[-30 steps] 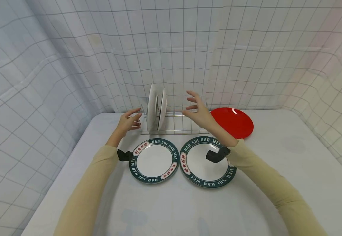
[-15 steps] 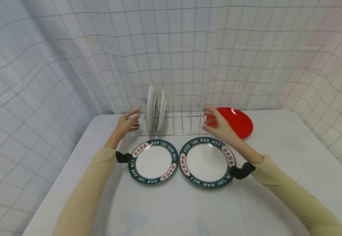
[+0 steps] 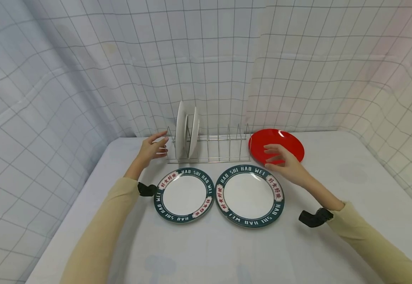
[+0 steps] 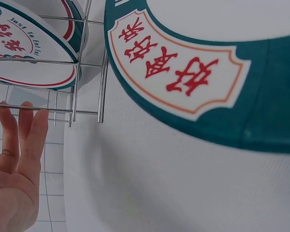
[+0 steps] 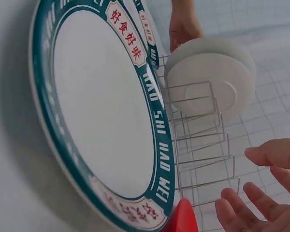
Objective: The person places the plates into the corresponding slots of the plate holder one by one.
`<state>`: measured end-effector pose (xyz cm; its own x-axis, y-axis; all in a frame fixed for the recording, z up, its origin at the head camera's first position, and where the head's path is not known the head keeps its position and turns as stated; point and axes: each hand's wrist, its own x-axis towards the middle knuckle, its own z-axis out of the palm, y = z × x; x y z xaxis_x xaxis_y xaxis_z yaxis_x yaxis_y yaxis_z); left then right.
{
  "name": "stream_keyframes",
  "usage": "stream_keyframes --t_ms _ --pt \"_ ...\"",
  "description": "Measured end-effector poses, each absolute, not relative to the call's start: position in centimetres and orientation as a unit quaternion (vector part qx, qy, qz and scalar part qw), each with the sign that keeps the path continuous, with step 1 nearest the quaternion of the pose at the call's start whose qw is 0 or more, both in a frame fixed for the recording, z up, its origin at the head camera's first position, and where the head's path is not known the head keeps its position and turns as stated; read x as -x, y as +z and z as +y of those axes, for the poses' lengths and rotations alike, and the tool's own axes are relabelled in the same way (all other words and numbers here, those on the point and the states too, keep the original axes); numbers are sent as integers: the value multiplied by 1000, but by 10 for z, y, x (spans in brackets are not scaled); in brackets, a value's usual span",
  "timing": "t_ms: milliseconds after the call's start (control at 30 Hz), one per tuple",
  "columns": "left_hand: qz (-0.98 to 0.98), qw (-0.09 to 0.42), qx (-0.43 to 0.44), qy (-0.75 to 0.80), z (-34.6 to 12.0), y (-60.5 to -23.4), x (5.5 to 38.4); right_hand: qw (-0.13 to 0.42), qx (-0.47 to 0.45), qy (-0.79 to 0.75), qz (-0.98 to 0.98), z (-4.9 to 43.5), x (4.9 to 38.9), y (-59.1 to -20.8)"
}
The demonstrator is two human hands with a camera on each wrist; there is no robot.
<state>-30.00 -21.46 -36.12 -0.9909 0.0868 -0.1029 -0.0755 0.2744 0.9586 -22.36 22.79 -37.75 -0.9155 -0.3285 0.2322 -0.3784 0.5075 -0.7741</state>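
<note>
At the left end of a wire dish rack (image 3: 223, 161) is my left hand (image 3: 151, 148); in the left wrist view its straight fingertips touch a rack wire (image 4: 63, 110). Two white plates stand upright in the rack's left part, an outer one (image 3: 180, 134) and an inner one (image 3: 194, 136). My right hand (image 3: 288, 165) holds nothing, fingers loosely bent and spread, overlapping the front of a red plate (image 3: 263, 138). Two green-rimmed plates lie flat before the rack, a left one (image 3: 184, 195) and a right one (image 3: 248, 195).
A white cloth covers the table (image 3: 206, 252). Behind and at both sides hangs a white curtain (image 3: 220, 59) with a dark grid. Black straps sit at both wrists, the right strap (image 3: 314, 217) hanging loosely over the table.
My right hand has moved right and toward me, from above the rack past its right end to the red plate. The left hand stays at the rack's left end; the plates have not moved.
</note>
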Motion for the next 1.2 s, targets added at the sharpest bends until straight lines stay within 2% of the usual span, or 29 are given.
stream_keyframes --t_ms 367,667,967,1200 --pt "803 66 -9 592 -216 -363 303 -30 -212 444 -870 251 208 -397" --pt "813 49 -19 580 -225 -385 317 -71 -199 440 -873 256 197 -404" --pt "799 66 -14 597 -221 -370 307 -157 -147 454 -865 256 190 -408" --pt "802 72 -10 593 -214 -358 298 -191 -137 443 -865 251 190 -413"
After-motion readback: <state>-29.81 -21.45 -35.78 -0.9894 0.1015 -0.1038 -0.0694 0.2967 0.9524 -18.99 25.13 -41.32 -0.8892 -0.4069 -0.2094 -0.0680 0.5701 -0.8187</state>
